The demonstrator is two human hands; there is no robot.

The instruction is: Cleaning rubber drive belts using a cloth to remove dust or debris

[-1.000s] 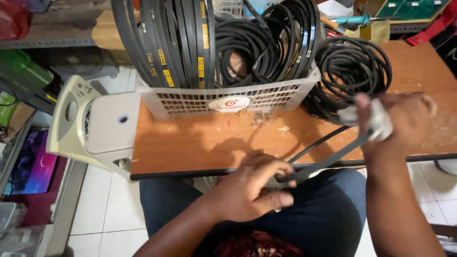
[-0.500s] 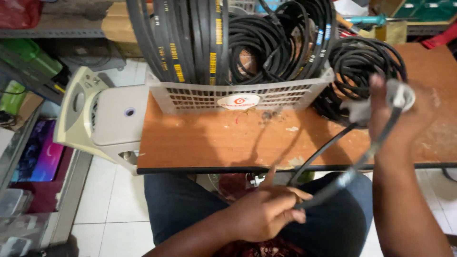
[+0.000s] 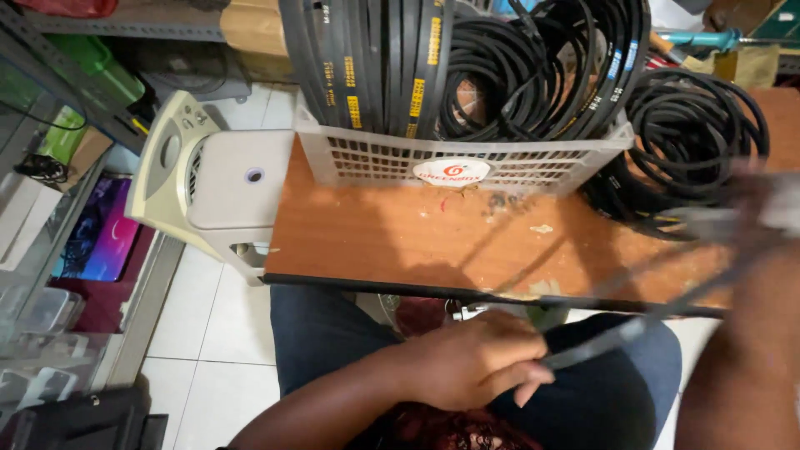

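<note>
My left hand is closed around a black rubber belt just below the front edge of the wooden table, over my lap. The belt runs up and to the right, blurred by motion, to my right hand. That hand is also blurred at the right edge and grips the belt through a pale cloth. A coil of black hose or belt lies on the table behind my right hand.
A white plastic basket at the table's back holds several black belts standing upright. A beige fan heater stands on the floor left of the table. Shelves with boxes line the left side.
My right hand has moved farther right and slightly lower, pulling the belt through the cloth. My left hand has stayed low by my lap. The camera view has shifted left.
</note>
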